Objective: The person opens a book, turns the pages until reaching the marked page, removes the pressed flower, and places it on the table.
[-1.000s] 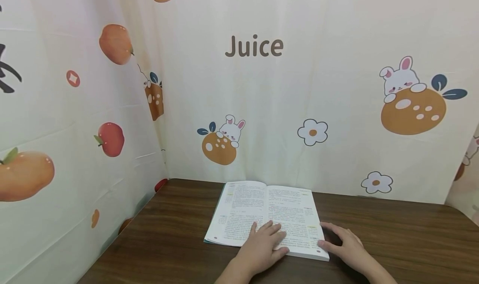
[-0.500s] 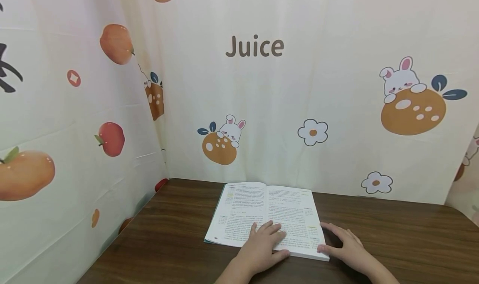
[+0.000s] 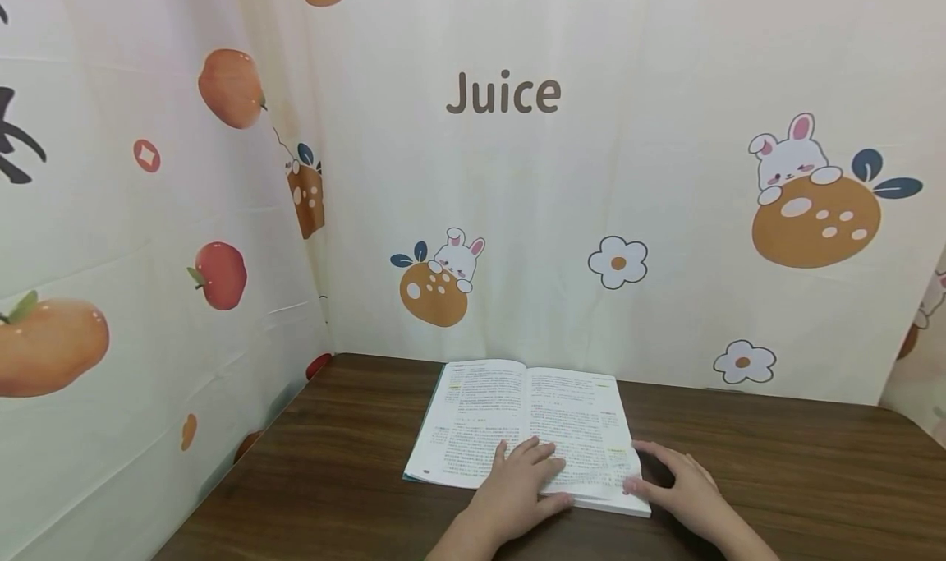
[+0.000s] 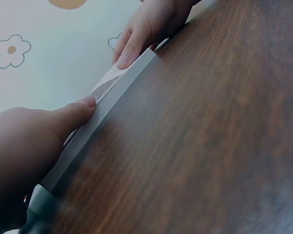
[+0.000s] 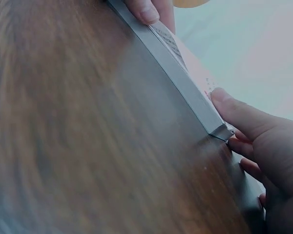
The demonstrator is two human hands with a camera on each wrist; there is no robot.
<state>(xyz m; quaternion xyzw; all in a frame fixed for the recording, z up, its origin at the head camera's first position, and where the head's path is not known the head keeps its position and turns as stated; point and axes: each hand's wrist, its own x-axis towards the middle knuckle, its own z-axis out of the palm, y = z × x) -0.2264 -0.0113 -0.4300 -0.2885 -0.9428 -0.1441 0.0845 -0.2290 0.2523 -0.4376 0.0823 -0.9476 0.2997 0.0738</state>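
An open book (image 3: 488, 405) with printed pages lies on the brown wooden table. My left hand (image 3: 517, 487) rests with fingers spread on the lower part of the right page, its thumb by the bottom edge. At the lower right corner, my right hand (image 3: 687, 487) pinches the top page, thumb on the paper and fingers along the book's side. That page (image 5: 193, 63) bows up from the pages under it, and a narrow gap with print inside shows in both wrist views. A teal cover edge (image 4: 41, 207) shows below the left hand in the left wrist view.
The dark wooden tabletop (image 3: 310, 462) stretches to both sides of the book. Behind it hangs a pale curtain (image 3: 547, 191) printed with rabbits, flowers and the word Juice. Another printed curtain (image 3: 148, 241) closes off the left side.
The right thumb has slid slightly left over the page corner, and the page's right edge now buckles upward. My left hand stays in place.
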